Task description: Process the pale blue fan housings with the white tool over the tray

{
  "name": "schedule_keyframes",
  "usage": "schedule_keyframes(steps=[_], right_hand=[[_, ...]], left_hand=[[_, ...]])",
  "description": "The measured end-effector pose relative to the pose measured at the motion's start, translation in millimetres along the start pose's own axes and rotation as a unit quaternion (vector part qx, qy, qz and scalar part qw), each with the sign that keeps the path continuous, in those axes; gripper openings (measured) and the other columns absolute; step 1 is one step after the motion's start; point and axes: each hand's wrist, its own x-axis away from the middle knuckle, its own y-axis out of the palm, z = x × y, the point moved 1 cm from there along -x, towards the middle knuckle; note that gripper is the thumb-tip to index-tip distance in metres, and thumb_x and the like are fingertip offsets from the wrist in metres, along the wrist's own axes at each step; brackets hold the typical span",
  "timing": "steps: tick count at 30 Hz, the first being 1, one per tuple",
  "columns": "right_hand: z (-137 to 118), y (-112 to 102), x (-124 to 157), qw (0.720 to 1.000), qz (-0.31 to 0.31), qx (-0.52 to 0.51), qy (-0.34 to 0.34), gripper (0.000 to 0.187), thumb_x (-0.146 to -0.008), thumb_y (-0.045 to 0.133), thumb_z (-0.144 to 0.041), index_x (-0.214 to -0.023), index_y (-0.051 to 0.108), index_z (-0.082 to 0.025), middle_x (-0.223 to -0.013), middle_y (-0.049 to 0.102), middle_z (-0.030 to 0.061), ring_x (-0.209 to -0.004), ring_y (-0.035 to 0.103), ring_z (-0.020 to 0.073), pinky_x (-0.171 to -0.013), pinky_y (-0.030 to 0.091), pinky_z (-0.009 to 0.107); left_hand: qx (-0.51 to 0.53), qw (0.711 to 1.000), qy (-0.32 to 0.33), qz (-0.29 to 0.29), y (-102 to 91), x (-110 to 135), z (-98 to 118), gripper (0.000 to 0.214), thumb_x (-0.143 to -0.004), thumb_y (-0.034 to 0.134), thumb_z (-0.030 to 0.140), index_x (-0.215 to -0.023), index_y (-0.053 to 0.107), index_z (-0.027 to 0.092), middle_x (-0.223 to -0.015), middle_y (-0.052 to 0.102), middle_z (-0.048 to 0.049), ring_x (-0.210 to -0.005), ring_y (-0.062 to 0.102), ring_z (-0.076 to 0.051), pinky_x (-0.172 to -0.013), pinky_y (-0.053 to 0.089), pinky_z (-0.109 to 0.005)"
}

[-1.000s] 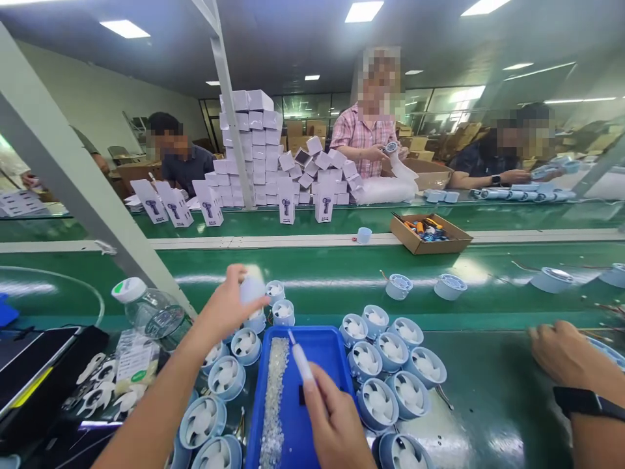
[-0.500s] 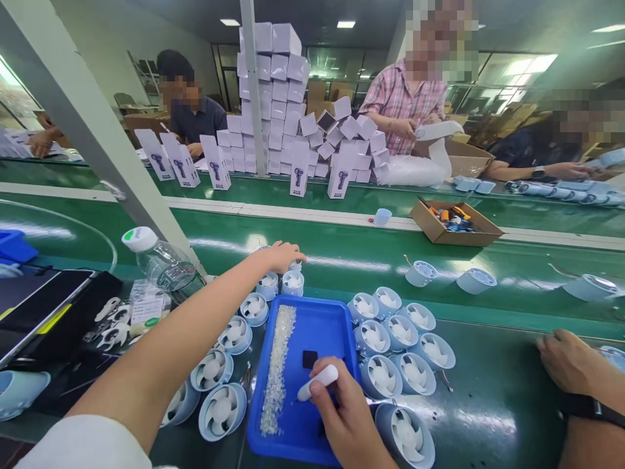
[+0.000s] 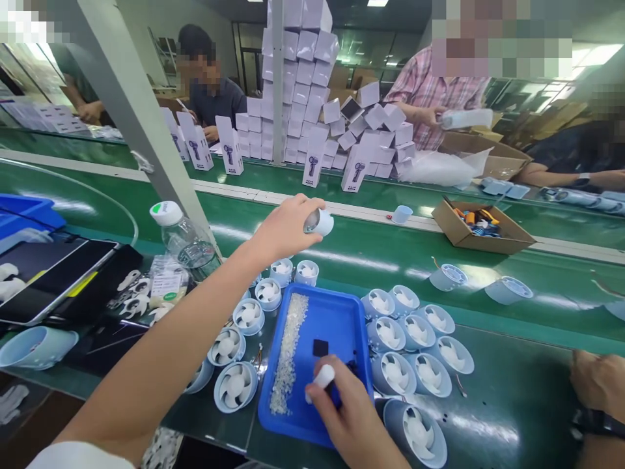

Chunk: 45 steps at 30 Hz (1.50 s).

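My left hand [image 3: 295,225] is stretched out over the green belt, with its fingers wrapped round a light-blue fan housing [image 3: 324,223]. My right hand [image 3: 342,394] is closed on a white cylindrical stick [image 3: 321,381], possibly a pen-like tool, above the blue tray [image 3: 319,426]. A strip of small translucent pieces [image 3: 288,355] lies along the tray's left side. Near its middle sits a black square [image 3: 320,348]. Round fan housings with white blades stand in groups left [image 3: 236,385] and right [image 3: 394,371] of the tray.
A water bottle [image 3: 183,238] stands by a slanted metal post [image 3: 161,176]. On the belt are more fan housings [image 3: 448,277] and a carton of tools or parts [image 3: 481,228]. White boxes [image 3: 297,85] are stacked across the belt, where people work. Another person's hand [image 3: 598,384] rests at right.
My left hand has lifted a fan housing from the far end of the left group and carried it up over the belt. My right hand stays over the tray. The camera view has shifted.
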Motion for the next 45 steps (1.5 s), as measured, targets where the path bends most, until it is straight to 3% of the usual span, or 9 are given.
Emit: schedule_keyframes(steps=[2, 4, 8, 13, 17, 26, 31, 36, 45], right_hand=[[-1, -1, 2, 0.999, 0.005, 0.023, -0.026, 0.012, -0.095, 0.047, -0.030, -0.091, 0.054, -0.022, -0.080, 0.060, 0.0007, -0.071, 0.059, 0.0135, -0.065, 0.046, 0.022], [0, -4, 6, 0.997, 0.070, 0.019, -0.038, 0.010, -0.095, 0.047, -0.029, -0.093, 0.053, -0.022, -0.081, 0.060, 0.0013, -0.073, 0.059, 0.0136, -0.066, 0.047, 0.022], [6, -7, 24, 0.983, 0.180, -0.024, 0.015, 0.013, -0.096, 0.046, -0.034, -0.093, 0.052, -0.023, -0.083, 0.057, 0.0007, -0.071, 0.055, 0.0118, -0.061, 0.045, 0.020], [13, -5, 35, 0.984, 0.172, -0.042, 0.018, 0.014, -0.096, 0.048, -0.035, -0.093, 0.054, -0.023, -0.083, 0.055, 0.0006, -0.067, 0.053, 0.0109, -0.059, 0.046, 0.020], [15, -4, 30, 0.989, 0.147, -0.021, -0.007, 0.012, -0.096, 0.048, -0.031, -0.100, 0.055, -0.023, -0.089, 0.060, 0.0035, -0.076, 0.060, 0.0132, -0.064, 0.051, 0.021], [11, -5, 25, 0.986, 0.146, 0.051, -0.070, 0.011, -0.095, 0.048, -0.025, -0.104, 0.055, -0.025, -0.094, 0.064, 0.0018, -0.089, 0.064, 0.0129, -0.075, 0.053, 0.019], [8, -4, 20, 0.989, 0.123, 0.060, -0.052, 0.009, -0.095, 0.049, -0.027, -0.098, 0.056, -0.022, -0.090, 0.064, 0.0035, -0.083, 0.064, 0.0150, -0.070, 0.052, 0.023], [10, -7, 25, 0.981, 0.182, 0.056, -0.039, 0.007, -0.095, 0.048, -0.026, -0.093, 0.053, -0.022, -0.084, 0.059, 0.0019, -0.076, 0.059, 0.0136, -0.064, 0.048, 0.022], [15, -3, 32, 0.988, 0.150, 0.023, -0.020, 0.007, -0.095, 0.047, -0.027, -0.090, 0.051, -0.023, -0.079, 0.054, -0.0017, -0.067, 0.053, 0.0099, -0.059, 0.045, 0.018]], left_hand=[[0.017, 0.999, -0.005, 0.036, -13.3, 21, 16, 0.047, -0.078, 0.067, 0.029, -0.123, 0.053, 0.024, -0.123, 0.056, -0.0044, -0.108, 0.056, -0.024, -0.087, 0.047, -0.035], [0.042, 0.996, -0.017, 0.075, -24.1, 46, 28, 0.047, -0.078, 0.069, 0.035, -0.122, 0.053, 0.028, -0.124, 0.057, -0.0017, -0.109, 0.056, -0.025, -0.084, 0.049, -0.033], [0.135, 0.974, -0.106, 0.146, -36.7, 94, 38, 0.048, -0.074, 0.073, 0.046, -0.118, 0.056, 0.038, -0.119, 0.062, 0.0022, -0.100, 0.063, -0.023, -0.075, 0.055, -0.028], [0.285, 0.897, -0.253, 0.225, -34.2, 136, 30, 0.046, -0.067, 0.080, 0.036, -0.109, 0.062, 0.034, -0.103, 0.068, 0.0016, -0.090, 0.067, -0.019, -0.067, 0.057, -0.019], [0.338, 0.848, -0.303, 0.272, -24.1, 155, 15, 0.045, -0.062, 0.083, 0.033, -0.103, 0.065, 0.031, -0.101, 0.070, -0.0003, -0.088, 0.068, -0.019, -0.064, 0.058, -0.018], [0.385, 0.804, -0.346, 0.294, -21.4, 177, 5, 0.040, -0.062, 0.082, 0.028, -0.099, 0.066, 0.031, -0.098, 0.071, 0.0009, -0.083, 0.068, -0.018, -0.062, 0.056, -0.020], [0.388, 0.802, -0.355, 0.283, -22.5, 178, 12, 0.038, -0.065, 0.079, 0.026, -0.100, 0.065, 0.032, -0.097, 0.070, 0.0024, -0.085, 0.067, -0.017, -0.068, 0.054, -0.021], [0.392, 0.798, -0.359, 0.286, -21.5, 181, 8, 0.039, -0.065, 0.080, 0.028, -0.101, 0.065, 0.033, -0.099, 0.070, 0.0018, -0.087, 0.067, -0.019, -0.068, 0.054, -0.023], [0.404, 0.795, -0.362, 0.273, -20.7, 183, 8, 0.043, -0.065, 0.082, 0.033, -0.104, 0.064, 0.032, -0.102, 0.069, 0.0009, -0.089, 0.066, -0.018, -0.069, 0.054, -0.020]])
